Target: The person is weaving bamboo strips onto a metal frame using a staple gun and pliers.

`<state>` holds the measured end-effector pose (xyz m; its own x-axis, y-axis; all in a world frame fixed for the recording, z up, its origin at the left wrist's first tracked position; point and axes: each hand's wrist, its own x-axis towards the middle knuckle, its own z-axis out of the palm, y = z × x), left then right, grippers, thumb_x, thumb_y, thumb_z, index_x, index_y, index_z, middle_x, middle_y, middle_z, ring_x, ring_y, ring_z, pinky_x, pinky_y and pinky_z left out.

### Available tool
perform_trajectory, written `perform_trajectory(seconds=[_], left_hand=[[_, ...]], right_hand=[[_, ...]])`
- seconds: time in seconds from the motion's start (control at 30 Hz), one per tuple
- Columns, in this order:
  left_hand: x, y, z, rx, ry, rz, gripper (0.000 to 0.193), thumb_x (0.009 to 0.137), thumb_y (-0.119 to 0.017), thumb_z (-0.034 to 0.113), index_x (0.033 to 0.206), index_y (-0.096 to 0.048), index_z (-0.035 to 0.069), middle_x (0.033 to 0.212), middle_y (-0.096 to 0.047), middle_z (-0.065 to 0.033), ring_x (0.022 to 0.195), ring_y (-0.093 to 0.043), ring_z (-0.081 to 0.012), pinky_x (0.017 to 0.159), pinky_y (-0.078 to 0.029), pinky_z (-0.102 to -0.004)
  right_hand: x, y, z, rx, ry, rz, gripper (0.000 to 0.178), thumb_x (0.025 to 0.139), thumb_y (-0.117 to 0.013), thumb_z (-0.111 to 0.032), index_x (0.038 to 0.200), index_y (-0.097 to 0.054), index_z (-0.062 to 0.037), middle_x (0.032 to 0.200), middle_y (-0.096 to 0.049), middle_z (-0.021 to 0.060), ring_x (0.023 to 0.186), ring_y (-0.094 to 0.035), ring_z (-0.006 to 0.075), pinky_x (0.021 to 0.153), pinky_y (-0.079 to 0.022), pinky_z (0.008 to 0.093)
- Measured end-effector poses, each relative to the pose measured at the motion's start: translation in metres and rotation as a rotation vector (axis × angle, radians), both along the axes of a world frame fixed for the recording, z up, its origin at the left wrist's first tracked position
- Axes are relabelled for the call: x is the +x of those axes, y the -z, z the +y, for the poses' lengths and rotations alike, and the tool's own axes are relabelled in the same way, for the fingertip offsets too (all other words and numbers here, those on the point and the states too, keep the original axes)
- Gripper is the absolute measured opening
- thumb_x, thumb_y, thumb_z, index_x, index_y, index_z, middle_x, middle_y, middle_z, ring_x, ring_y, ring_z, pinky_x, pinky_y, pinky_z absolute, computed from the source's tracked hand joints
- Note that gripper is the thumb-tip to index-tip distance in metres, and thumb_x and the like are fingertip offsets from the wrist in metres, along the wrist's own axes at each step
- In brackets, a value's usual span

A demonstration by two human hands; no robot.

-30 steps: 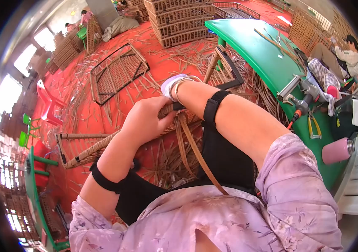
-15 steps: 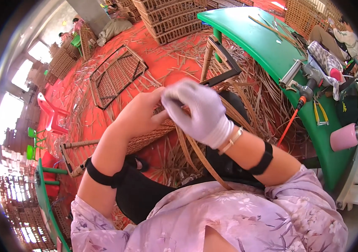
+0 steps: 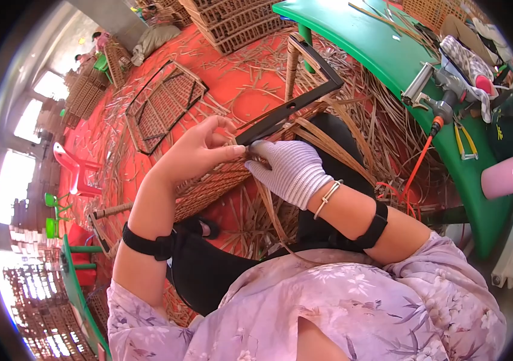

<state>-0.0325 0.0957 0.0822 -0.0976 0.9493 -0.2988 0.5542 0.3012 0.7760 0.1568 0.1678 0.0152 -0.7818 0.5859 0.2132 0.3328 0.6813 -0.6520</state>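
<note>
A woven rattan basket [image 3: 208,191] with a black-edged frame [image 3: 295,106] lies across my lap, tilted. My bare left hand [image 3: 199,150] is closed at the near end of the black bar, its thumb pressed there and its fingers curled above. Close against it, my right hand [image 3: 292,171], in a white knit glove, has its darkened fingertips pinched together by the same end of the bar. What those fingertips hold is hidden. Beneath the glove a long rattan strip [image 3: 274,219] hangs and loops toward my lap; more strips [image 3: 334,141] fan out behind the glove.
Loose strips litter the red floor [image 3: 253,99]. Another woven panel [image 3: 166,108] lies ahead, near stacked baskets [image 3: 232,24]. On the green table [image 3: 383,54] at right are a power tool [image 3: 446,99] with an orange hose, yellow-handled pliers [image 3: 466,141] and a pink bottle [image 3: 502,179]. A red chair [image 3: 77,171] stands left.
My right hand has come down from above the left hand to the bar's end, uncovering more of the black bar. The left hand has shifted slightly left and down.
</note>
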Motion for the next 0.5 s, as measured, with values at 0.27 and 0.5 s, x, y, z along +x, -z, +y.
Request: perform_trajectory(seconds=[0.27, 0.5], left_hand=[[0.007, 0.008, 0.0, 0.025, -0.083, -0.173, 0.04, 0.088, -0.069, 0.026, 0.116, -0.052, 0.004, 0.089, -0.064, -0.0016, 0.082, -0.056, -0.0075, 0.069, -0.043, -0.0237], [0.004, 0.018, 0.002, 0.169, -0.142, -0.053, 0.03, 0.095, -0.053, 0.028, 0.108, -0.059, 0.002, 0.099, -0.061, -0.0035, 0.095, -0.055, -0.0128, 0.086, -0.043, -0.0287]], right_hand=[[-0.017, 0.028, 0.003, -0.477, 0.045, 0.318, 0.033, 0.082, -0.065, -0.037, 0.089, -0.072, -0.0061, 0.077, -0.068, 0.0157, 0.074, -0.067, 0.0316, 0.07, -0.053, 0.0375], [-0.015, 0.023, 0.004, -0.552, 0.048, 0.335, 0.031, 0.08, -0.07, -0.03, 0.088, -0.071, 0.0003, 0.076, -0.07, 0.0135, 0.072, -0.068, 0.025, 0.071, -0.053, 0.0335]])
